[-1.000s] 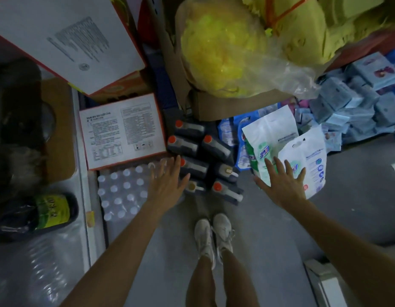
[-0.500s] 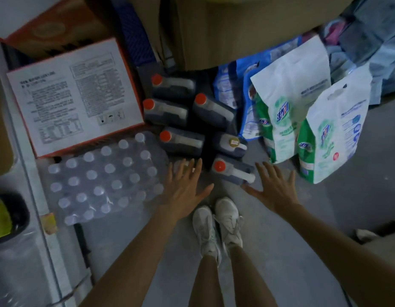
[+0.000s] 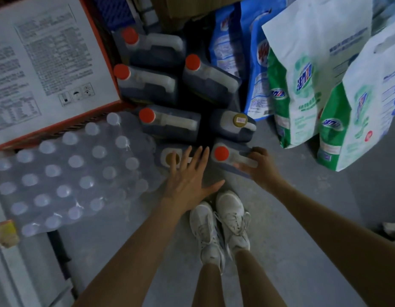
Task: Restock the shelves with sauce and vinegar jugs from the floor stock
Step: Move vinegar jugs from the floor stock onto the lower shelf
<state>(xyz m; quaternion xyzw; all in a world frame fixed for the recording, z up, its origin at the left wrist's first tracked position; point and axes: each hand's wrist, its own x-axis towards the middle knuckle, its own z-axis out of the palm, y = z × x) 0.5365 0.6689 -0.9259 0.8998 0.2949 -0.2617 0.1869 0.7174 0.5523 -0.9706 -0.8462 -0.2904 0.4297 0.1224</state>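
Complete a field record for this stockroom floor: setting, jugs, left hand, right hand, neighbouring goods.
Setting: grey floor, seen from above the person's white shoes
Jugs: seven dark jugs clustered caps up, five red-capped and two brown-capped
Left: left hand, fingers straight and spread over the near brown-capped jug; contact unclear
Right: right hand grips the handle of the nearest red-capped jug
Neighbours: shrink-wrapped bottle pack and printed carton to the left; green-and-white bags and blue bags to the right

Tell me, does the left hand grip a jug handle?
No, the left hand is open with straight, spread fingers over the brown-capped jug; only the right hand grips the red-capped jug by its handle.
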